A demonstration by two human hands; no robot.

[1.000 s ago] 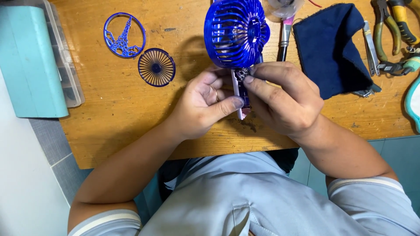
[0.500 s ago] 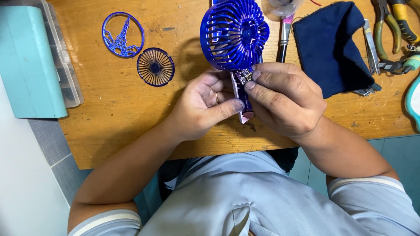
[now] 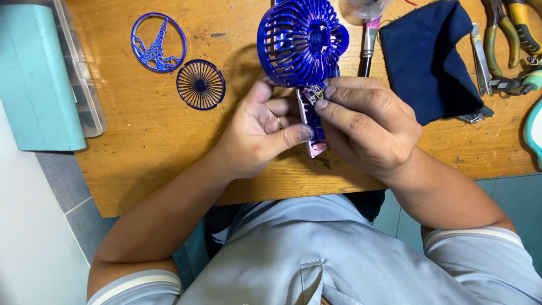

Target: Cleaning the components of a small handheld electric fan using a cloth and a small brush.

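Gripping the pink handle of a small handheld fan with a blue plastic cage head (image 3: 302, 42), the left hand (image 3: 262, 133) curls round it from the left, thumb pressed against the handle's side and fingers wrapped behind. The right hand (image 3: 364, 127) closes in from the right, its fingertips pinched together at the exposed bit of circuitry just below the cage. The fan is held above the near middle of the worn orange wooden table (image 3: 147, 141). To the left lie a round blue spoked grille (image 3: 201, 85) and a blue ring with a tower-shaped cut-out (image 3: 158, 42), just beside each other. Right of the hands lies a folded dark blue cloth (image 3: 432, 62), with pliers (image 3: 497, 39) beyond.
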